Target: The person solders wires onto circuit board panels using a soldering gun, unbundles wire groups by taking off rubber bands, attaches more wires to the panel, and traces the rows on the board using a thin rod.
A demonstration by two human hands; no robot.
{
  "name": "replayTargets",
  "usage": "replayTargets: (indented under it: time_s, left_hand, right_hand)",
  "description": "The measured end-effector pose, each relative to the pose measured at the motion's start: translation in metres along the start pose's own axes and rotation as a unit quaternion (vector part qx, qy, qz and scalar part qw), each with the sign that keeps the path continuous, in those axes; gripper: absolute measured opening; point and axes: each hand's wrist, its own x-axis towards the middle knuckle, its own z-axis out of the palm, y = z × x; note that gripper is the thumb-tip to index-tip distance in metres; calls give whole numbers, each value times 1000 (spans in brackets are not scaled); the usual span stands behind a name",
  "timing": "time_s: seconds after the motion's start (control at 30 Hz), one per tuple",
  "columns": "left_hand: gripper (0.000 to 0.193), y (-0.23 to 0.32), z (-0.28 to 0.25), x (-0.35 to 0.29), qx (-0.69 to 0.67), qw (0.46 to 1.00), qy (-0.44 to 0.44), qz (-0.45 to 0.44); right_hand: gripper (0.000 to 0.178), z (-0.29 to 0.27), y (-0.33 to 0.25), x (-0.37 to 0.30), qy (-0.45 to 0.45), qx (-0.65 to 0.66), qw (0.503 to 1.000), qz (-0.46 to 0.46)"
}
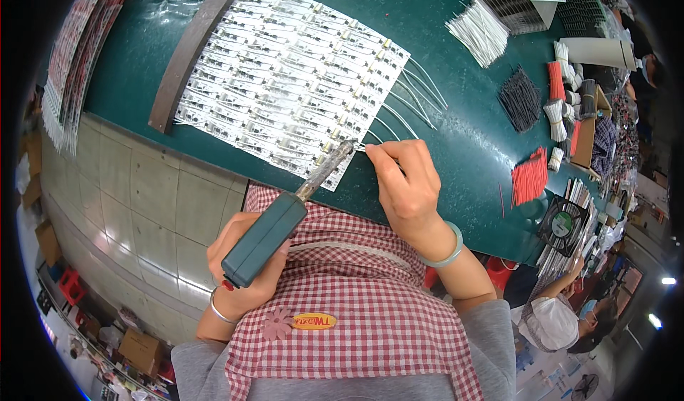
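My left hand (265, 281) is closed around the dark green handle of a soldering iron (263, 241). The iron's metal barrel slants up to the lower right corner of a white panel of circuit boards (285, 80), its tip at the panel's edge. Just right of that tip, my right hand (407, 180) pinches a thin white wire (361, 147) between thumb and forefinger. The wire's end meets the panel beside the iron; the exact contact is too small to make out. Several white wires (410, 105) stick out from the panel's right edge, and more lie across its rows.
A dark brown bar (191, 63) lies along the panel's left side on the green table (470, 187). Bundles of white wires (479, 32), black wires (520, 98) and red wires (529, 176) sit to the right. Near the table's right edge is a black fan (563, 223). Another person (552, 323) sits at lower right.
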Motion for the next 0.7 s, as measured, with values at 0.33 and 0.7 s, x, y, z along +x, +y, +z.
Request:
replayTargets:
  time_s: [0.33,0.7]
  left_hand:
    - [17,-2,3,-2,3,1000,-2,1]
    - [21,-16,-1,-23,-21,1000,6,-19]
  right_hand:
    - [30,-1,-1,-1,-15,-3,1000,-2]
    - [30,-1,-3,-1,-12,-17,1000,1]
